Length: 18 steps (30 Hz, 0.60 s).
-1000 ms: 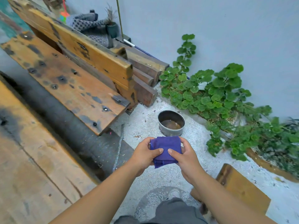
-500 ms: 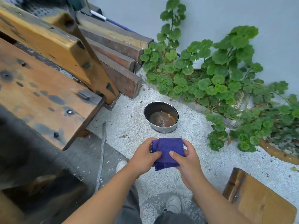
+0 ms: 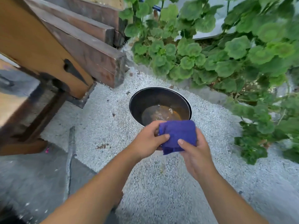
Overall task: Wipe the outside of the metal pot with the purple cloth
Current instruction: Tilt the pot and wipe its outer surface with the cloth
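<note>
You held the purple cloth folded into a thick pad between both hands, just above the near rim of the metal pot; your left hand pinched its left edge with thumb on top, and your right hand clamped the right side, thumb pressed across the front. The pot sat upright on the pale gravel, between the dark timber beams and the green plants, and some brownish liquid with bits floating in it lay at its bottom. No wiping had begun; the cloth did not appear to touch metal. Risks, as I judged them: neither hand was free to steady the pot, so a firm stroke on the wall could have slid it over loose gravel or tipped it and spilled the liquid. The folded pad could also have dipped over the rim into that liquid and then smeared the outside. The far wall sat close to the plants and was hidden from you, so it could easily have gone unwiped. Compared with half a second earlier, the pot stood much larger and nearer under your hands, which then were well short of it; the grip on the cloth looked unchanged, and the wooden bench had shifted left.
</note>
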{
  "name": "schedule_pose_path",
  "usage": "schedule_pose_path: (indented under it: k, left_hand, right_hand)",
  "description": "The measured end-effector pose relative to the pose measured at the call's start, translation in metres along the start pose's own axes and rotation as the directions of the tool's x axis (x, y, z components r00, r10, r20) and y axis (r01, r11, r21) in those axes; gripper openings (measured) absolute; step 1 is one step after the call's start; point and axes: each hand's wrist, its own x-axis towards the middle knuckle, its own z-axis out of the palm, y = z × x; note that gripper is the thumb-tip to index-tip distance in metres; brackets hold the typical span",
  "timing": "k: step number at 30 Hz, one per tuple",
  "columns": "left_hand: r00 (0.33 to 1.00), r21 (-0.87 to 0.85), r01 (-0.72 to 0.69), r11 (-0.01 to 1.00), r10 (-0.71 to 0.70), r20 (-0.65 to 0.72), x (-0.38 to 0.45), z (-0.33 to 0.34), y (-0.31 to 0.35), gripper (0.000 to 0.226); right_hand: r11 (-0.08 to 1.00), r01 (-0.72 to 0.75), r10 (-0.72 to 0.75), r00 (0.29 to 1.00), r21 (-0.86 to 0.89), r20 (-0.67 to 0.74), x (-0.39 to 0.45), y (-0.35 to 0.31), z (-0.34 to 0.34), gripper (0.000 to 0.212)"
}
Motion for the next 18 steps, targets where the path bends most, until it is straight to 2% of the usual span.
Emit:
schedule_pose_path:
  k: [1, 2, 3, 4, 5, 6, 7, 8, 10, 12, 13, 15, 18]
  left_hand:
    - [0.997, 0.083, -0.079, 0.993, 0.077, 0.028, 0.010, -0.003, -0.007, 0.031]
    - [0.980, 0.249, -0.200, 0.948, 0.195, 0.044, 0.020, -0.007, -0.015, 0.033]
    - [0.945, 0.494, -0.315, 0.810, 0.315, 0.087, 0.030, -0.014, -0.022, 0.036]
    - [0.904, 0.731, -0.383, 0.565, 0.391, 0.172, 0.041, -0.021, -0.029, 0.041]
    - [0.898, 0.874, -0.373, 0.312, 0.359, 0.255, 0.051, -0.026, -0.035, 0.047]
    - [0.918, 0.934, -0.334, 0.124, 0.267, 0.293, 0.060, -0.028, -0.040, 0.047]
    - [0.934, 0.953, -0.304, -0.006, 0.195, 0.300, 0.067, -0.027, -0.045, 0.041]
    - [0.940, 0.955, -0.284, -0.091, 0.170, 0.296, 0.073, -0.023, -0.052, 0.029]
    - [0.946, 0.959, -0.232, -0.163, 0.192, 0.261, 0.082, -0.016, -0.061, 0.008]
    - [0.947, 0.963, -0.197, -0.184, 0.220, 0.235, 0.087, -0.018, -0.062, 0.007]
    - [0.942, 0.964, -0.201, -0.177, 0.234, 0.239, 0.088, -0.022, -0.059, 0.004]
    - [0.931, 0.968, -0.201, -0.151, 0.279, 0.236, 0.087, -0.034, -0.046, 0.014]
    - [0.917, 0.974, -0.224, -0.027, 0.333, 0.220, 0.080, -0.060, -0.021, 0.031]
  right_hand:
    - [0.999, 0.031, -0.030, 1.000, 0.024, -0.006, 0.012, 0.001, -0.006, 0.063]
    - [0.997, 0.062, -0.060, 0.998, 0.047, -0.024, 0.022, 0.001, -0.014, 0.064]
    - [0.994, 0.094, -0.091, 0.994, 0.063, -0.053, 0.032, -0.001, -0.022, 0.064]
    - [0.989, 0.131, -0.125, 0.989, 0.071, -0.084, 0.042, -0.005, -0.028, 0.063]
    - [0.983, 0.168, -0.161, 0.982, 0.070, -0.102, 0.051, -0.010, -0.034, 0.061]
    - [0.976, 0.205, -0.197, 0.974, 0.067, -0.109, 0.058, -0.014, -0.038, 0.059]
    - [0.969, 0.240, -0.233, 0.966, 0.063, -0.111, 0.065, -0.020, -0.040, 0.058]
    - [0.959, 0.278, -0.270, 0.957, 0.063, -0.110, 0.072, -0.025, -0.042, 0.060]
    - [0.935, 0.350, -0.342, 0.933, 0.054, -0.112, 0.083, -0.036, -0.042, 0.064]
    - [0.920, 0.391, -0.385, 0.913, 0.021, -0.132, 0.091, -0.042, -0.040, 0.064]
    - [0.915, 0.404, -0.399, 0.905, 0.001, -0.144, 0.093, -0.045, -0.039, 0.064]
    - [0.903, 0.426, -0.428, 0.889, -0.048, -0.164, 0.096, -0.049, -0.038, 0.067]
    - [0.873, 0.449, -0.480, 0.862, -0.190, -0.165, 0.095, -0.059, -0.030, 0.082]
